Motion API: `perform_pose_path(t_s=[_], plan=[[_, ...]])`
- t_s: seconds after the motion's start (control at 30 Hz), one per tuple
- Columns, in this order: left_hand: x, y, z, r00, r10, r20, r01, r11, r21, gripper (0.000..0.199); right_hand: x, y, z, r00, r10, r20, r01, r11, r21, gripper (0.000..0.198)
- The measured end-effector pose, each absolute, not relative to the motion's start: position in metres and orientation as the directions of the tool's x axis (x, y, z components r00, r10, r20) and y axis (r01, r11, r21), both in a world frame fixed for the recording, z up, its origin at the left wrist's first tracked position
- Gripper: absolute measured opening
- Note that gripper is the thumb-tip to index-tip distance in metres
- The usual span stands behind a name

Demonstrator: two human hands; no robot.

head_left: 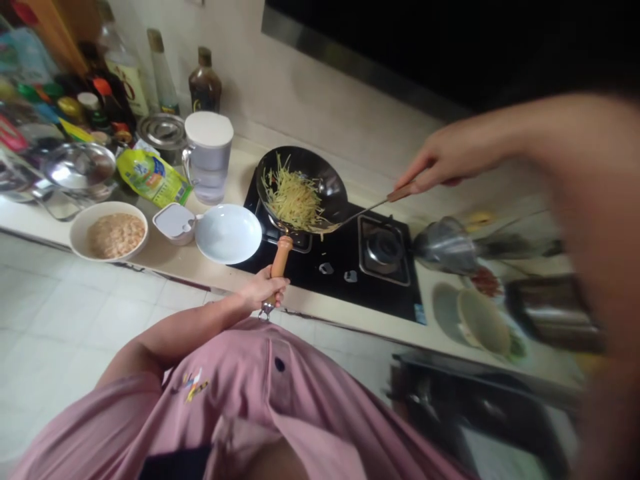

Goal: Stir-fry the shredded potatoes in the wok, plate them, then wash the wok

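Note:
My left hand (265, 291) is wrapped round the wooden handle (281, 260) of a dark wok (333, 183), which is tilted over the left burner. Pale yellow-green shreds (293, 197), flecked with red, are heaped in the wok's left part. My right hand (433, 163) grips the wooden end of a long metal-shafted spatula (370, 208). The spatula's shaft runs down to the wok's right rim; its blade is hidden or too blurred to make out. A few stray shreds lie on the black hob (320, 257) below the rim.
Left of the hob are a white empty-looking bowl (229, 233), a lidded seasoning box (175, 223), a bowl of pinkish food (120, 233), a water jug (210, 157) and several bottles. To the right are a second burner (384, 250), a metal bowl (447, 245), stacked bowls (483, 321) and a sink (480, 413).

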State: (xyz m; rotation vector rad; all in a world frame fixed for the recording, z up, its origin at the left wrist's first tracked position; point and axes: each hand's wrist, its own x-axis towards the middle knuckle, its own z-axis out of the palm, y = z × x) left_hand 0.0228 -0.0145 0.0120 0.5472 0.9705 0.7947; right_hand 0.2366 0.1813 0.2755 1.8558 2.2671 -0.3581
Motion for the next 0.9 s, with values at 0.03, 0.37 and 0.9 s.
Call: perform_pose_path(t_s=[0.03,0.37,0.9], plan=[[0.023,-0.014,0.012,0.331,0.792,-0.513,-0.34,0.607,0.719,0.038,0.226,0.178,0.272,-0.147,0.892,-0.428,0.98,0.189,0.058,0.034],[0.021,-0.015,0.018,0.316,0.788,-0.528,-0.328,0.613,0.719,0.034,0.244,0.122,0.234,0.121,0.888,-0.444,0.948,-0.236,-0.213,0.043],[0.022,-0.017,0.016,0.314,0.795,-0.518,-0.339,0.604,0.722,0.032,0.228,0.125,0.216,0.124,0.893,-0.433,0.876,-0.303,-0.375,0.043]])
